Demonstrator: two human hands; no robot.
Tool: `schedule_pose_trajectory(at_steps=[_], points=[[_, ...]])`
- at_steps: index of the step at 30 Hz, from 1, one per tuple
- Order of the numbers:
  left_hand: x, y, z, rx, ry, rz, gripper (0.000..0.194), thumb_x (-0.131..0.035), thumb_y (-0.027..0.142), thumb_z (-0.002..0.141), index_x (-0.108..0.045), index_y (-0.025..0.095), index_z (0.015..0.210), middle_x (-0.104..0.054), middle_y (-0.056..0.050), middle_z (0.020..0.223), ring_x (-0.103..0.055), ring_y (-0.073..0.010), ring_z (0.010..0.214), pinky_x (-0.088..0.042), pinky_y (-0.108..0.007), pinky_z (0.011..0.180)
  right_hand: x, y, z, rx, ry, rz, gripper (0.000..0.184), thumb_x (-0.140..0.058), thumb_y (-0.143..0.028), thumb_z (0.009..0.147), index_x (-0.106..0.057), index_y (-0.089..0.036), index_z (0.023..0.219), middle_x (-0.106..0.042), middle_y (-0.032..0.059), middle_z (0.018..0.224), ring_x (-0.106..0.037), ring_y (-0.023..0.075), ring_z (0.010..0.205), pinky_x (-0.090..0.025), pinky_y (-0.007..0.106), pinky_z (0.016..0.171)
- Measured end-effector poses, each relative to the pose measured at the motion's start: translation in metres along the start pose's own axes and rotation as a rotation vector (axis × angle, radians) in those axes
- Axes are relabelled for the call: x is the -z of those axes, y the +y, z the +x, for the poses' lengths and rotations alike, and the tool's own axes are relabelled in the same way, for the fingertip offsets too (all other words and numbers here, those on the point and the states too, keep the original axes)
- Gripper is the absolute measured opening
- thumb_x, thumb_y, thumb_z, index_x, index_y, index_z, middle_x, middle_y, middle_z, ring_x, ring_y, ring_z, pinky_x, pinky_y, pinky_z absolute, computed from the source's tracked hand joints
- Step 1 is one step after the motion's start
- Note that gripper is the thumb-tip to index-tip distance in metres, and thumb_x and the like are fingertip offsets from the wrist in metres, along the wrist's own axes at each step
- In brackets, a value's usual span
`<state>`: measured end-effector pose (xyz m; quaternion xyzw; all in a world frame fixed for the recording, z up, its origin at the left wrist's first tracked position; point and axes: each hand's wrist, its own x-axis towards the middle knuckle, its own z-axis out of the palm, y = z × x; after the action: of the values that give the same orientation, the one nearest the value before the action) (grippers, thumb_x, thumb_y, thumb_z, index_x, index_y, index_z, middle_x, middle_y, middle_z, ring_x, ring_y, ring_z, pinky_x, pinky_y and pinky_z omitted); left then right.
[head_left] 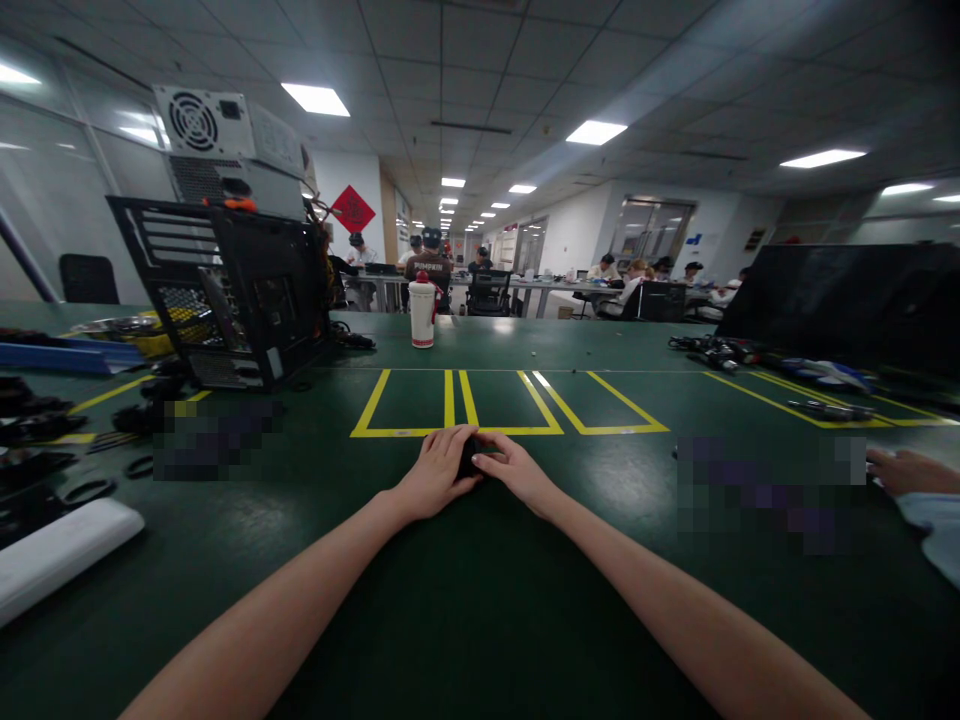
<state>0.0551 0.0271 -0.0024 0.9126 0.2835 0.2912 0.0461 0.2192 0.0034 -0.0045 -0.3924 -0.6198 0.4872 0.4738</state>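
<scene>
Perhaps the dark object (pixel 470 458), low at the bench (pixel 480 590), could slip: fingers of the left hand (pixel 433 474) and right hand (pixel 520 474) close round it, yet seem to hold it only lightly.

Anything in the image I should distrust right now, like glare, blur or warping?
Head view: ceiling lights blown out, with hazy streaks; glare on the green table, its near part dark; wide-angle stretch tilting the computer case; blocky patches masking both sides; dark object between left hand and right hand lacking detail.
</scene>
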Motion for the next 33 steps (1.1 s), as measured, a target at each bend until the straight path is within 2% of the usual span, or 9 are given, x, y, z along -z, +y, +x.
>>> schedule_pose_trajectory(at_steps=[5, 13, 21, 29, 33], points=[[0.0007, -0.0001, -0.0006, -0.018, -0.003, 0.009, 0.057, -0.052, 0.029, 0.075, -0.021, 0.022, 0.122, -0.036, -0.008, 0.120, -0.034, -0.0227, 0.113, -0.026, -0.043, 0.096, 0.0003, -0.0010, -0.0012, 0.012, -0.037, 0.065, 0.033, -0.060, -0.022, 0.066, -0.045, -0.022, 0.096, -0.048, 0.0018, 0.106, -0.053, 0.0166, 0.094, -0.044, 0.033, 0.080], [-0.0011, -0.0011, -0.0002, -0.017, 0.020, 0.015, 0.058, -0.053, 0.029, 0.074, -0.022, 0.021, 0.121, -0.037, -0.009, 0.119, -0.035, -0.0233, 0.112, -0.028, -0.044, 0.094, -0.0013, 0.0039, 0.0018, 0.064, 0.026, 0.059, 0.025, -0.061, -0.027, 0.066, -0.047, -0.021, 0.086, -0.052, -0.0001, 0.094, -0.054, 0.0138, 0.084, -0.044, 0.031, 0.076], [-0.0018, -0.0009, 0.0003, 0.001, 0.014, 0.024, 0.057, -0.052, 0.029, 0.075, -0.021, 0.021, 0.122, -0.037, -0.009, 0.119, -0.035, -0.0235, 0.111, -0.028, -0.044, 0.093, 0.0011, -0.0016, -0.0032, 0.118, -0.022, -0.005, 0.035, -0.060, -0.020, 0.065, -0.047, -0.022, 0.098, -0.049, 0.0019, 0.106, -0.048, 0.0160, 0.102, -0.036, 0.035, 0.091], [0.0000, 0.0003, -0.0007, 0.002, 0.007, 0.036, 0.058, -0.052, 0.029, 0.075, -0.020, 0.022, 0.122, -0.036, -0.008, 0.120, -0.035, -0.0233, 0.111, -0.028, -0.043, 0.094, -0.0020, 0.0012, -0.0005, 0.078, 0.030, 0.018, 0.023, -0.058, -0.028, 0.068, -0.049, -0.021, 0.088, -0.053, 0.0009, 0.095, -0.055, 0.0161, 0.089, -0.044, 0.034, 0.078], [0.0001, 0.0006, -0.0004, 0.003, 0.007, 0.032, 0.058, -0.052, 0.029, 0.075, -0.020, 0.022, 0.122, -0.036, -0.008, 0.120, -0.035, -0.0232, 0.111, -0.028, -0.043, 0.094, -0.0019, 0.0019, 0.0001, 0.069, 0.065, 0.004, 0.029, -0.059, -0.027, 0.067, -0.049, -0.021, 0.093, -0.053, 0.0023, 0.099, -0.053, 0.0163, 0.092, -0.042, 0.034, 0.082]])
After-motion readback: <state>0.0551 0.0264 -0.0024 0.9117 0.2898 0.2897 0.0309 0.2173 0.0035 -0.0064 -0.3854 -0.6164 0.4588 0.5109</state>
